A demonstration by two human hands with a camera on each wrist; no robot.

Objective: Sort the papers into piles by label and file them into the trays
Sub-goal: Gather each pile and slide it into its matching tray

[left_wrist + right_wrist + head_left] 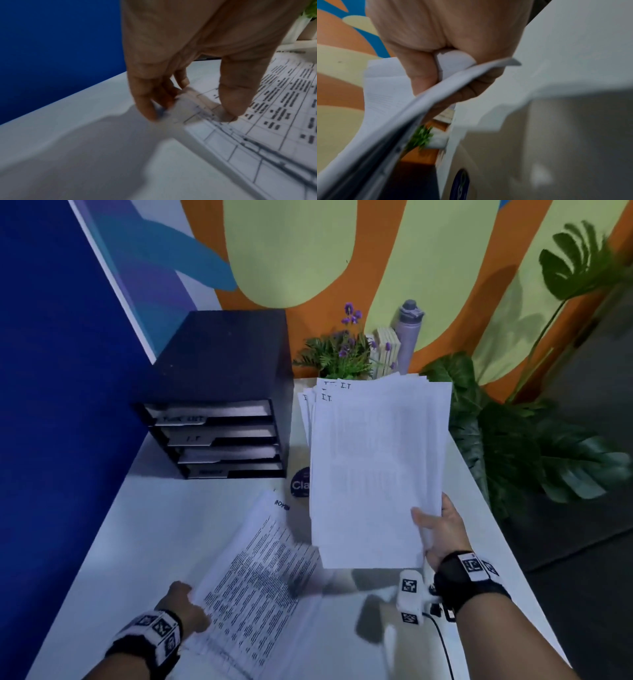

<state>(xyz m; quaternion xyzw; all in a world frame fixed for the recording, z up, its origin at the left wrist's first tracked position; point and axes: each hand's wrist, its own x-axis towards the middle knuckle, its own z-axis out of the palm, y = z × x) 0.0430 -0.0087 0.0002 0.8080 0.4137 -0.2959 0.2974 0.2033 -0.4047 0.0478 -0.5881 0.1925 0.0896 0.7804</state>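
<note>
My left hand [186, 607] is nearest, low at the table's [144, 542] front edge, wrist angled inward. Its thumb [240, 97] presses on top of the printed stack [260, 577] while the fingers [145, 102] curl under the stack's left edge, pinching it; that edge is lifted off the table, though the motion blur hides how far. The stack runs away from this grip toward the upper right, a handwritten label at its far corner too smeared to read.

My right hand [442, 532] is raised above the table, forearm reaching forward. Thumb in front and fingers behind, it grasps the lower right corner of a sheaf of papers [373, 467] marked "I.T", which stands up from the grip, fanned at the top.

Left of that sheaf, beyond my left hand, sits the black tray unit [219, 405] with labelled slots. A round blue sticker [299, 484] shows beside the sheaf's lower left edge. Behind the sheaf are a potted plant [342, 354] and a grey bottle [407, 333].
</note>
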